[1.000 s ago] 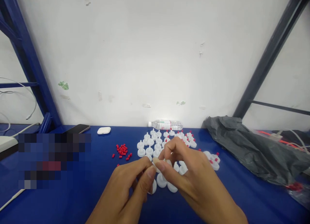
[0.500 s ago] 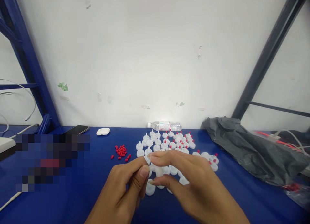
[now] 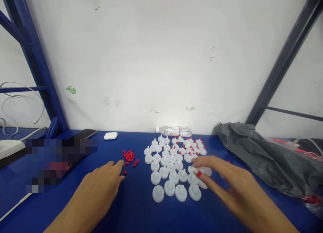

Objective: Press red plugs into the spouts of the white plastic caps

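My right hand (image 3: 224, 182) is at the right of the group, thumb and index finger curved around a white spouted lid (image 3: 207, 171). That lid is tilted, with a red cap (image 3: 199, 174) on its spout pointing left; part of it is hidden by the fingers. At the left, my left hand (image 3: 103, 186) has its fingertips closed around a small red cap (image 3: 125, 172), just in front of a pile of red caps (image 3: 129, 155). Many white spouted lids (image 3: 170, 188) stand between the hands, spouts up. Lids with red caps (image 3: 194, 147) stand farther back.
A water bottle (image 3: 176, 130) lies along the wall behind the lids. A white case (image 3: 110, 136) and a phone (image 3: 89, 133) are at the back left. A grey plastic bag (image 3: 252, 152) lies at the right, and the table (image 3: 141, 209) is blue.
My hands have moved apart from the middle. The right one carried the white lid rightward, now with a red cap on its spout; the left one went left to a loose red cap.
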`<state>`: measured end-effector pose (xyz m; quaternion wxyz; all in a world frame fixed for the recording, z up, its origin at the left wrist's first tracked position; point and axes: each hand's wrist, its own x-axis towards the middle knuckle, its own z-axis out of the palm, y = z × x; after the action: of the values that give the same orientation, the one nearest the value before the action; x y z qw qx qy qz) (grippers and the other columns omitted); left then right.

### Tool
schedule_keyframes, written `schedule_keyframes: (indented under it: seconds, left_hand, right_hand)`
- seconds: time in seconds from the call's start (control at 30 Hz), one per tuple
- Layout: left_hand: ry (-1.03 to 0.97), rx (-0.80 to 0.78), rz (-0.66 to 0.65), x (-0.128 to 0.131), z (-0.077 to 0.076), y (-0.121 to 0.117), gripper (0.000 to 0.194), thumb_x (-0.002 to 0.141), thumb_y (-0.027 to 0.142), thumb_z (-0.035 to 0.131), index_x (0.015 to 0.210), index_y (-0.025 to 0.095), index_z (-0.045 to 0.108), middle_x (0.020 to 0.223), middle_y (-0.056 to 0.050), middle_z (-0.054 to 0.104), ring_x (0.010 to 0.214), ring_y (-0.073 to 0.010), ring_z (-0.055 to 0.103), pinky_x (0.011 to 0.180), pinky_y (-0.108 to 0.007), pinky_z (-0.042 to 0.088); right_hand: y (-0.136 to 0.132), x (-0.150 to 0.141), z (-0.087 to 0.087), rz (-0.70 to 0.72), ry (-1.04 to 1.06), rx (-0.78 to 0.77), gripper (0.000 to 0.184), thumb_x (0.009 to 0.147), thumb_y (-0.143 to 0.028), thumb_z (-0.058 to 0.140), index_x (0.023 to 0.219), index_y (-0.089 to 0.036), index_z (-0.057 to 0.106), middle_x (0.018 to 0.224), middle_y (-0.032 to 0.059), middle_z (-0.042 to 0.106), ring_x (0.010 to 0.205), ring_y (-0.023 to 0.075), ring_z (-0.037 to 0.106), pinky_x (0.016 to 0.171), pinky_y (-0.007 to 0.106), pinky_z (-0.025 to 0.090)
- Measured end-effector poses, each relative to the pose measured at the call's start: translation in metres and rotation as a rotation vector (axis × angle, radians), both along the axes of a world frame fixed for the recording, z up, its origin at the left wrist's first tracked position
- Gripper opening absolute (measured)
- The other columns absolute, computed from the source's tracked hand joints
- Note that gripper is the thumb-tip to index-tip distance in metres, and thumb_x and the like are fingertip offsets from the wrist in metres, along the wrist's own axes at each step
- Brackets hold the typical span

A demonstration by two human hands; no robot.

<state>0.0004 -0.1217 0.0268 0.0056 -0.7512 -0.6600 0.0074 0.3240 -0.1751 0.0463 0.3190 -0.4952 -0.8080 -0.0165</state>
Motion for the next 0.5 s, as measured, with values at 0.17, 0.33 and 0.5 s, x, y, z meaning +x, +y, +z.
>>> schedule_keyframes:
  seconds: [0.17,0.33,0.5]
  left_hand:
    - [0.054,-0.023,-0.016,0.002,-0.005,0.009,0.035,0.103,0.021,0.038,0.129,0.018,0.061,0.117,-0.017,0.070,0.100,-0.0352,0.072,0.079,-0.044,0.053]
    - [0.095,-0.067,-0.028,0.014,-0.003,0.010,0.031,0.101,0.013,0.035,0.108,0.017,0.065,0.112,-0.015,0.070,0.096,-0.0319,0.072,0.075,-0.039,0.050]
    - [0.080,-0.067,-0.061,0.022,0.001,0.008,0.031,0.100,0.011,0.034,0.104,0.017,0.064,0.110,-0.015,0.070,0.092,-0.0308,0.072,0.073,-0.038,0.048]
  right_hand:
    - [-0.006,0.047,-0.050,-0.194,0.064,-0.130,0.023,0.096,-0.050,0.062,0.100,-0.028,0.070,0.121,0.0059,0.074,0.109,0.0267,0.072,0.090,0.033,0.060]
    - [0.001,0.067,-0.073,-0.290,0.072,-0.058,0.022,0.094,-0.047,0.063,0.099,-0.028,0.074,0.111,0.0070,0.071,0.095,0.0241,0.073,0.084,0.033,0.060]
    - [-0.003,0.052,-0.069,-0.363,0.149,0.027,0.030,0.095,-0.049,0.063,0.114,-0.028,0.070,0.084,0.0012,0.068,0.062,0.0159,0.065,0.049,0.022,0.052]
